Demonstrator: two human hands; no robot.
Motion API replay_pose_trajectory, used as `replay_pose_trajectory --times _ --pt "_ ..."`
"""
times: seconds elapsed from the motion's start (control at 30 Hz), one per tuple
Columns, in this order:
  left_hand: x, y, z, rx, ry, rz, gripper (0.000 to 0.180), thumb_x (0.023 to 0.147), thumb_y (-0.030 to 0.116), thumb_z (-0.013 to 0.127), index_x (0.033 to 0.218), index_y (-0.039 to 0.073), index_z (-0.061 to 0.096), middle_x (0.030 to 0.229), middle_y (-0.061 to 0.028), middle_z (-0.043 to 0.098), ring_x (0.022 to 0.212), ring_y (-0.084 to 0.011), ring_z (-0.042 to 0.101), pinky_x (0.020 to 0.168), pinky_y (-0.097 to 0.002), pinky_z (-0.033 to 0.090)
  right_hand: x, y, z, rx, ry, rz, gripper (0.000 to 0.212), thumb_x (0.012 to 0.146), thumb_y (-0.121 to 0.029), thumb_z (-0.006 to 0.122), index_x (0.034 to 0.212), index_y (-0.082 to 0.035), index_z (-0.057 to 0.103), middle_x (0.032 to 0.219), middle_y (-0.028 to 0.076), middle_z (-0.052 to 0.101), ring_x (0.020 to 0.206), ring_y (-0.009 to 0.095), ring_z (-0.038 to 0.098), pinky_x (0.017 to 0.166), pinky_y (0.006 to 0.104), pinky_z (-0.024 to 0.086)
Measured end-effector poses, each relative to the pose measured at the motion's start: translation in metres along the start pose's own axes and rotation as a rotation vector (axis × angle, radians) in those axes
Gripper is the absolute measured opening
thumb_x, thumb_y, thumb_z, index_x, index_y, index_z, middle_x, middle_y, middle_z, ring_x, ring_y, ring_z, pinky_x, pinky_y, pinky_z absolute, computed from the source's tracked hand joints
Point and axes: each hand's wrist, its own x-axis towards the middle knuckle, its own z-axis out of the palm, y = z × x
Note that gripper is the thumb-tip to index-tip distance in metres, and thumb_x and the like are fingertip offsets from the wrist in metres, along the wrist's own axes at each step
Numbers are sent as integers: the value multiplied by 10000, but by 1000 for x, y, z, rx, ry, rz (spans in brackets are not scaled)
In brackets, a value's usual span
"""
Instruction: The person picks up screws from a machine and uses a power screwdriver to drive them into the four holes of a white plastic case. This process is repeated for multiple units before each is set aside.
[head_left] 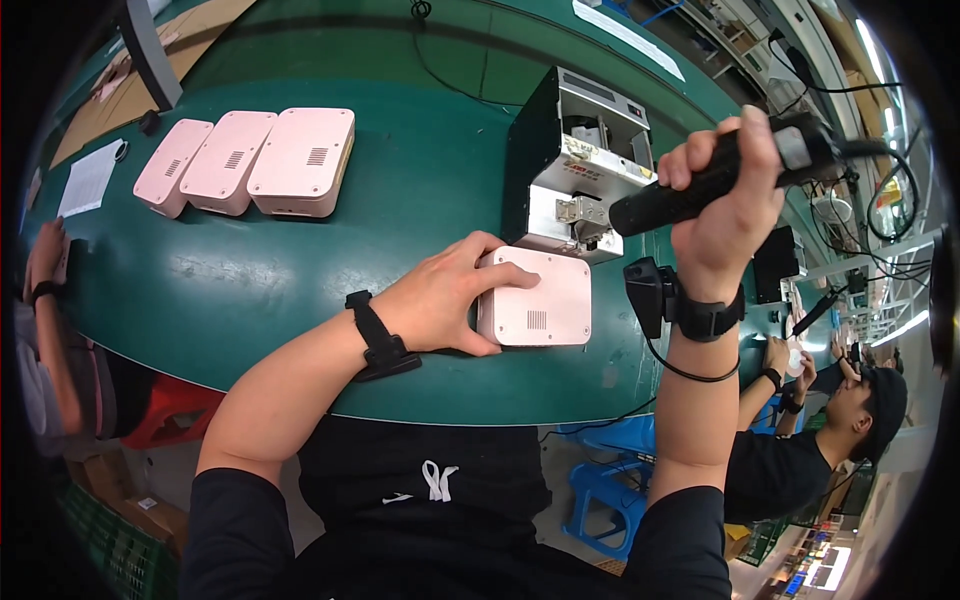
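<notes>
A pale pink plastic case (556,305) with a slotted vent and corner screw holes lies flat on the green table near its front edge. My left hand (445,295) grips its left side, fingers over the far edge and top, thumb at the near edge. In my right hand (735,220), raised to the right, is a black corded electric screwdriver (672,203), its body slanting down to the left toward the screw feeder (533,150). The feeder, a black and silver box, stands just behind the case. The screwdriver's tip cannot be made out clearly.
Three similar pink cases (303,160) lie in a row at the far left, beside a paper sheet (92,178). Co-workers sit at both sides, one in a black cap (884,405) at right. A cable (455,85) crosses the table's back. Blue stools (605,500) stand below.
</notes>
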Motion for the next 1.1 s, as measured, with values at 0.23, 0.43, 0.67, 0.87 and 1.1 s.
replay_pose_trajectory --times 0.23,0.43,0.67,0.87,1.1 --pt "-2 -2 2 7 25 7 764 612 200 904 1316 235 607 1332 -123 475 1185 -329 561 1007 -405 507 -14 3 -8 26 -34 138 269 955 -282 636 920 -28 553 610 79 527 479 197 507 496 345 439" --pt "-3 -4 -1 -21 2 -11 769 614 199 905 1319 235 599 1330 -133 475 1214 -334 543 1027 -407 492 -31 -10 -8 -13 -122 61 305 998 -385 556 981 -80 553 656 42 487 553 172 472 594 338 419" --pt "-1 -3 1 -19 12 15 773 612 208 906 1322 228 601 1328 -132 475 1193 -333 553 1016 -404 496 -4 4 -13 -75 -18 105 317 1006 -399 526 979 -85 555 680 34 499 563 166 468 614 337 417" --pt "-3 -3 2 -3 17 13 777 609 206 907 1323 235 602 1322 -138 476 1181 -333 555 1001 -398 499 -35 -11 -13 97 -152 172 369 1000 -445 514 996 -77 538 691 33 492 543 155 459 589 331 415" --pt "-5 -6 2 -27 12 0 771 621 219 903 1326 230 591 1324 -163 469 1217 -361 539 1029 -411 478 -81 -34 18 158 -277 189 469 967 -516 519 1061 -59 476 693 38 507 500 150 466 549 318 416"
